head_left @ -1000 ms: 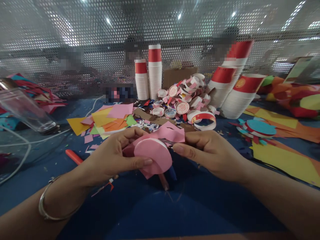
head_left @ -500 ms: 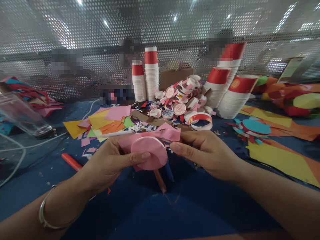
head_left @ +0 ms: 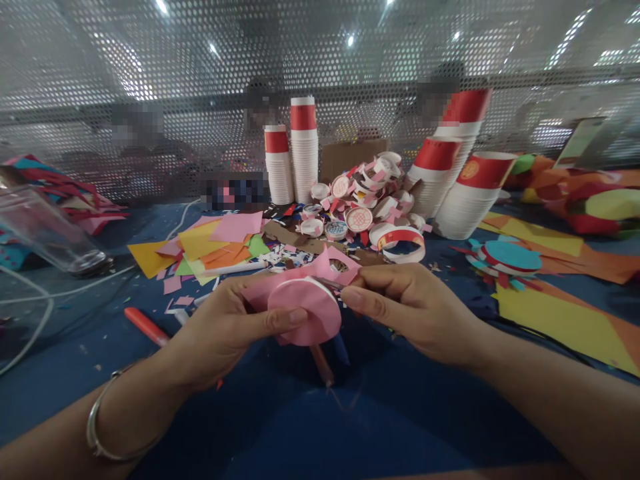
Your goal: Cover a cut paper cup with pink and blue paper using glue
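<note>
Near the middle of the blue table (head_left: 400, 427), a round pink paper disc (head_left: 323, 313) with a white rim is held above the surface by the left hand (head_left: 220, 327). It is pinched, with the thumb laid over the near face and the fingers closed behind. A pink sheet (head_left: 325, 259) is seen behind the disc, spreading left and right. By the closed thumb and fingers of the right hand (head_left: 420, 313), a thin dark blade (head_left: 327, 283) is gripped at the disc's upper right edge; its handle is hidden.

Paper cups are nested inside one another in two left stacks (head_left: 304, 163) and in leaning right stacks (head_left: 453, 210), each topped by a red-banded cup. At far left, a clear container (head_left: 53, 230) is seen leaning; its contents cannot be made out. Between the stacks, small white cup bases (head_left: 359, 219) are heaped, with a cut cup ring (head_left: 405, 247) lying just on their near side.

The disc's flat face is turned toward the near side. The blade is pointed left, its long axis running left to right, slightly tilted. Beneath the disc, a brown marker (head_left: 323, 367) and a blue marker (head_left: 341, 350) are partly hidden.
</note>
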Motion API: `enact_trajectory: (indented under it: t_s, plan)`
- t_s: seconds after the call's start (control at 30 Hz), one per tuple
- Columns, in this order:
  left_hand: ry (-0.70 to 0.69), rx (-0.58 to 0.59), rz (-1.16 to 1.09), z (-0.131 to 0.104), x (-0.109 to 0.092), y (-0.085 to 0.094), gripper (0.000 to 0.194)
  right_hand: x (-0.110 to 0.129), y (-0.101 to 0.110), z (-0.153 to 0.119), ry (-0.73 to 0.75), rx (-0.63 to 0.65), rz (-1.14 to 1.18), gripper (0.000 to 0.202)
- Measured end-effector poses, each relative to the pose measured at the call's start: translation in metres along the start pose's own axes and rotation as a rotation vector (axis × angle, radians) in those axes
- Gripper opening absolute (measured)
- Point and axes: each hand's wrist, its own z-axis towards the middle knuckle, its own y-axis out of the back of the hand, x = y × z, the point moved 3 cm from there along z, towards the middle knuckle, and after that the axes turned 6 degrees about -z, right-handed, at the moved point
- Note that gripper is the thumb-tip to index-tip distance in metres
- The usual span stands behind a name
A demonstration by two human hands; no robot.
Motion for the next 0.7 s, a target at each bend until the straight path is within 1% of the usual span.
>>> enact_trajectory:
  t_s: [0.2,0.27,0.47,0.7]
  plan:
    - [0.002,-0.01,0.09,-0.001,0.0,0.002,0.039,-0.003,-0.001,0.0,-0.012,0.014,-0.017,0.044]
    - [0.002,-0.012,0.097,-0.001,-0.002,0.002,0.041,-0.003,0.0,-0.001,-0.011,0.009,-0.025,0.046]
    - [-0.07,0.05,0.09,-0.003,-0.006,0.002,0.031,-0.002,0.0,-0.003,-0.01,0.013,-0.043,0.048]
    - [-0.264,0.038,0.314,-0.005,-0.012,0.002,0.024,0.0,-0.001,-0.003,-0.004,0.032,-0.073,0.049]
